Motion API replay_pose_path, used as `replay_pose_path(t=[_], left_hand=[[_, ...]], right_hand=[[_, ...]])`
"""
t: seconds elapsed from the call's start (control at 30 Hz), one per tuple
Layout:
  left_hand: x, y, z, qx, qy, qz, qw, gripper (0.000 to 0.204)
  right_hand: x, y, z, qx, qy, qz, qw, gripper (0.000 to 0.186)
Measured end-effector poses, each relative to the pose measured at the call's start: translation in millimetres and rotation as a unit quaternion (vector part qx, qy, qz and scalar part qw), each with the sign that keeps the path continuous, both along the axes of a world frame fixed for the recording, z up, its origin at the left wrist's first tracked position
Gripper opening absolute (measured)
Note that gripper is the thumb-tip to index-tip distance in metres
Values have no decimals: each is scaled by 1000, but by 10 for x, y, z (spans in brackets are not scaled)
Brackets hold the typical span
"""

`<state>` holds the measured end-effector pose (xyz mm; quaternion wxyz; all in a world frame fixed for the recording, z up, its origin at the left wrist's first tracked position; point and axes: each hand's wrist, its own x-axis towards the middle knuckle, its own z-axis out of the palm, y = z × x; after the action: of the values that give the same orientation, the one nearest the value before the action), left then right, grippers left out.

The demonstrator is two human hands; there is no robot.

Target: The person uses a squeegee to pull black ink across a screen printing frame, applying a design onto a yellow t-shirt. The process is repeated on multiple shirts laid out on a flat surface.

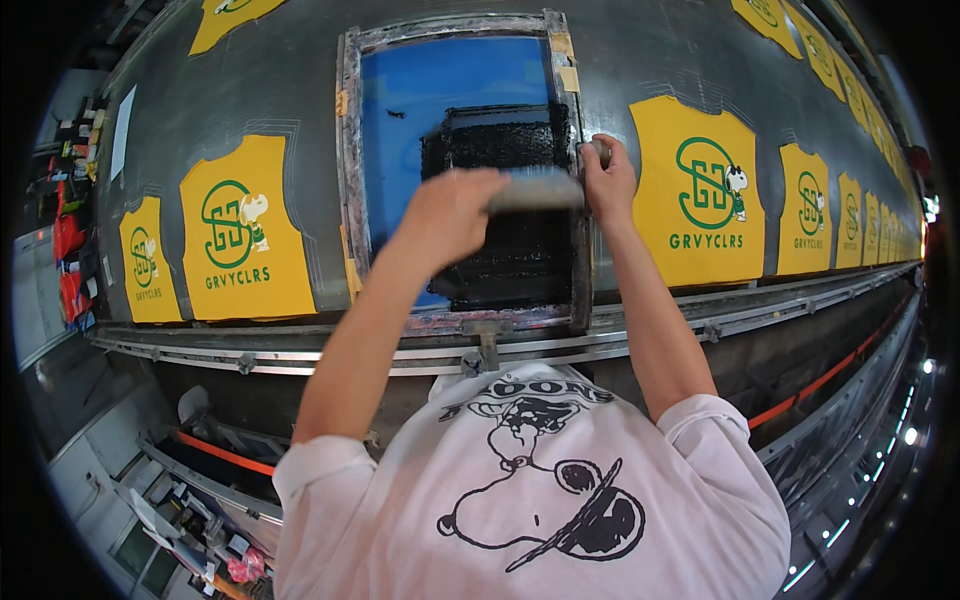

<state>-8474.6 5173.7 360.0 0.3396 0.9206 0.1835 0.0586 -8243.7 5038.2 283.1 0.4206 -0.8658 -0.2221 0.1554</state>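
A screen-printing frame (351,130) with blue mesh (450,75) lies on the long dark table in front of me. Black ink (490,272) covers the lower right part of the mesh. My left hand (455,215) is closed around the end of a greyish squeegee (540,193), slightly blurred, held crosswise over the ink. At the frame's right side, my right hand (610,180) is closed on its edge, near a small greyish knob-like piece partly hidden by the fingers. What lies beneath the mesh is hidden.
Yellow shirt panels with green-and-white prints lie flat on both sides, one (250,235) left and one (700,190) right, with several more beyond. A metal rail (660,335) runs along the table's near edge. Shelves with assorted items (70,230) stand far left.
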Motion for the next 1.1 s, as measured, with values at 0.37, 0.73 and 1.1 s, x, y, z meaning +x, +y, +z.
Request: replay_pose_path(t=[0.37, 0.73, 1.1], left_hand=[[987, 925, -212, 81, 124, 16, 989, 27], [1032, 1026, -325, 164, 98, 19, 981, 35], [214, -190, -225, 93, 135, 17, 986, 24]], right_hand=[[128, -25, -86, -2, -71, 19, 997, 39], [358, 1062, 611, -172, -254, 386, 870, 24], [-440, -170, 462, -132, -287, 446, 838, 24]])
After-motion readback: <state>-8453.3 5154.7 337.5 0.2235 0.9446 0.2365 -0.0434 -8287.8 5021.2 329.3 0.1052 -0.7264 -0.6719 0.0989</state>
